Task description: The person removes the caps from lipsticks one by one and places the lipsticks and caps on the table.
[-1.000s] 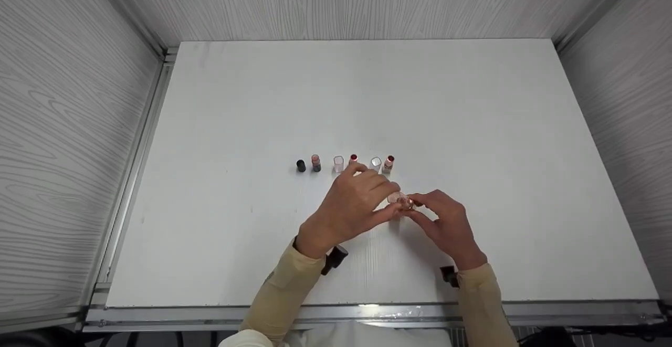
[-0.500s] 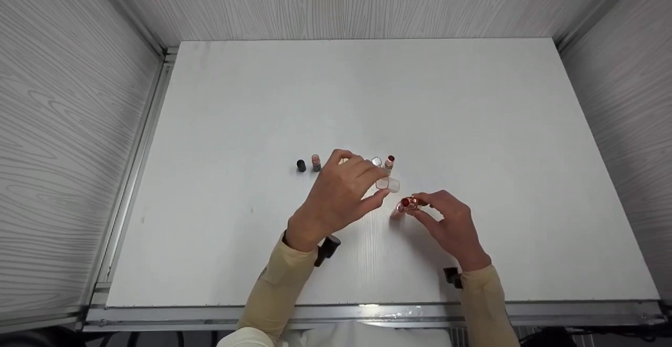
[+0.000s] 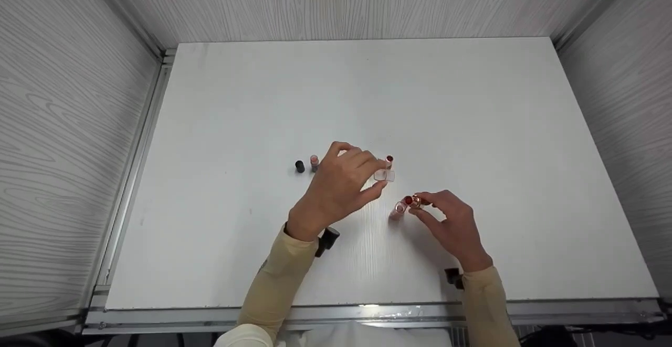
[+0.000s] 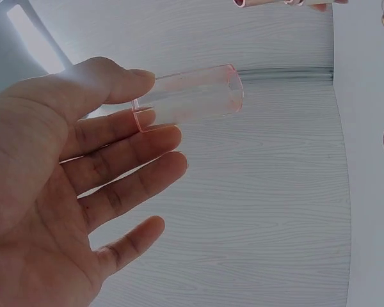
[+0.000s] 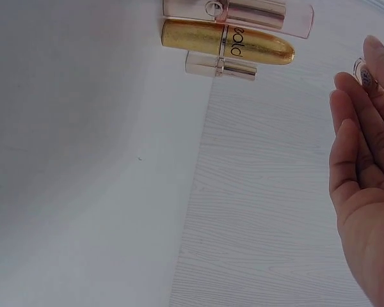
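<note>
My left hand (image 3: 338, 187) pinches a clear rectangular lipstick cap (image 4: 192, 96) between thumb and fingers, held above the table with its other fingers spread. In the head view this cap overlaps a red-tipped lipstick (image 3: 389, 161) behind it. My right hand (image 3: 446, 218) pinches an uncapped lipstick (image 3: 409, 200) with a red tip and rose-gold rim, to the right of and nearer than the cap. The right wrist view catches only part of that hand at its right edge, with a small round rim at the fingertips.
A black cap (image 3: 300, 166) and a pink lipstick (image 3: 314, 161) stand left of my left hand, which hides part of the row. The right wrist view has a gold tube (image 5: 224, 41) between two pale capped lipsticks. Wood-grained walls surround the white table (image 3: 220, 105).
My left hand has pulled the clear cap off the lipstick in my right hand and carried it away, left and toward the row. My right hand has barely moved.
</note>
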A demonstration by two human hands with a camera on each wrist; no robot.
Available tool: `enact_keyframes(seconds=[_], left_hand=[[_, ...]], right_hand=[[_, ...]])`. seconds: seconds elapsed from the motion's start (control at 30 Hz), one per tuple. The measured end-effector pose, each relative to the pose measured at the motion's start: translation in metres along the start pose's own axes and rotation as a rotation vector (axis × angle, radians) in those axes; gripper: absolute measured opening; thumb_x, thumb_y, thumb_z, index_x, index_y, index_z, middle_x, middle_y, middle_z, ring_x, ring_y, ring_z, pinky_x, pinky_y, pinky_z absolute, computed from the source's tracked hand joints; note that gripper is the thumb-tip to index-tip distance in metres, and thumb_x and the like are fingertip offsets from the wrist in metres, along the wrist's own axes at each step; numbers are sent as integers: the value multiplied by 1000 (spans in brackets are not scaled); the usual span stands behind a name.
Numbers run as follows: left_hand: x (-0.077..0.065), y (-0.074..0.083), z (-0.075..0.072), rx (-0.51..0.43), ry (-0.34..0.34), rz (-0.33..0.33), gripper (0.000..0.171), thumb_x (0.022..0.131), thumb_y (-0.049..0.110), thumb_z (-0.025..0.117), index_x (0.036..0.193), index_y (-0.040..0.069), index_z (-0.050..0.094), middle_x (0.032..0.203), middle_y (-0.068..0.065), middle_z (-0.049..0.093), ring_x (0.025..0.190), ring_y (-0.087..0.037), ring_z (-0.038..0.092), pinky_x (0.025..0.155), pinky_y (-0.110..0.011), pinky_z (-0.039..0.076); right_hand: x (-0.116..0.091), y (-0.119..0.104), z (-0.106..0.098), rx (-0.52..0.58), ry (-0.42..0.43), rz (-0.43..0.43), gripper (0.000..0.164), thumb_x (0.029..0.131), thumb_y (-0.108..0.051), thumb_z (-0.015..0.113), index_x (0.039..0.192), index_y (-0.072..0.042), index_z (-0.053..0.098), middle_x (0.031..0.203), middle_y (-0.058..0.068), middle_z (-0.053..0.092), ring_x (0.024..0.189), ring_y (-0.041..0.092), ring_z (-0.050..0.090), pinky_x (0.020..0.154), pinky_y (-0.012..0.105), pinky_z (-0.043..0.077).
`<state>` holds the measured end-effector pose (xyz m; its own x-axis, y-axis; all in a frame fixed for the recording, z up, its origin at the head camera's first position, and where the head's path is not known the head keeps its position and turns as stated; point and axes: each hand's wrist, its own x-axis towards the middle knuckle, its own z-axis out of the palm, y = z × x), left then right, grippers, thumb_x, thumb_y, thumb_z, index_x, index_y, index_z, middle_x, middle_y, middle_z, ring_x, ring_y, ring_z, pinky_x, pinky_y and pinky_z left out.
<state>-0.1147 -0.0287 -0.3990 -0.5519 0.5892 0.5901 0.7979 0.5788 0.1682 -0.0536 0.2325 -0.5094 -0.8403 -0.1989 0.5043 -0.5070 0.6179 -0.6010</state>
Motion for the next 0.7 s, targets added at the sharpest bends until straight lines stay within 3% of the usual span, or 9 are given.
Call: enact_keyframes(seconds=[0.37,0.7], left_hand=[[21,-12,19,38,-48,9,11,91,20,69,98,13,75,92,1,74,90,-17,70,95,-41,48],[41,-17,40,56,-205,-33,17,93,27,70,105,15,75,102,1,75,99,-17,69,100,-42,45]], right_hand=[[-4,3,-4,-8,20,27,43,75,-3,86,116,-10,74,98,0,73,92,15,69,87,13,50],[-5,3,-9,-21,33,32,42,76,-4,87,116,-10,75,98,0,74,91,16,69,87,11,49]])
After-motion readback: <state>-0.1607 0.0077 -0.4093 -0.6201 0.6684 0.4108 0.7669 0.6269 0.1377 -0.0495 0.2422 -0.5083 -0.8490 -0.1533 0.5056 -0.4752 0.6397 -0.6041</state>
